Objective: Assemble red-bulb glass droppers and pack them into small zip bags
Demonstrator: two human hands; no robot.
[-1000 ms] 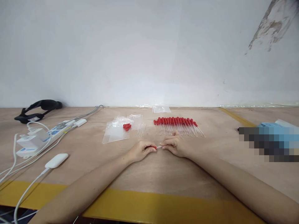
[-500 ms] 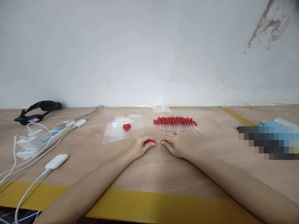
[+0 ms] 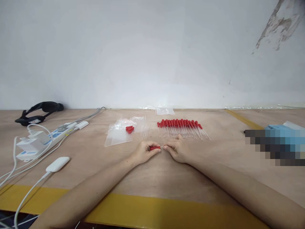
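Observation:
Between the fingers of my left hand [image 3: 145,152] is a red rubber dropper bulb [image 3: 154,148], lying sideways. My right hand [image 3: 176,149] pinches a thin clear glass tube [image 3: 162,147], whose end meets the bulb's opening; most of the tube is hidden by my fingers. Just beyond my right hand lies a row of droppers [image 3: 178,124] with red bulbs at the far end and clear tubes pointing toward me. Several bare glass tubes [image 3: 145,131] lie beyond my left hand. To their left, a few loose red bulbs [image 3: 129,129] rest on clear plastic bags [image 3: 118,136].
At the left are a white power strip [image 3: 56,136] with plugs and cables, a white puck-like device [image 3: 57,164] on a cable, and a black headset strap [image 3: 39,112]. A small plastic bag [image 3: 165,111] lies by the wall. Blue packaging [image 3: 281,131] is at the right, partly pixelated.
Both hands have come slightly closer together, and less of the glass tube shows between the bulb and my right fingers. The view has shifted slightly.

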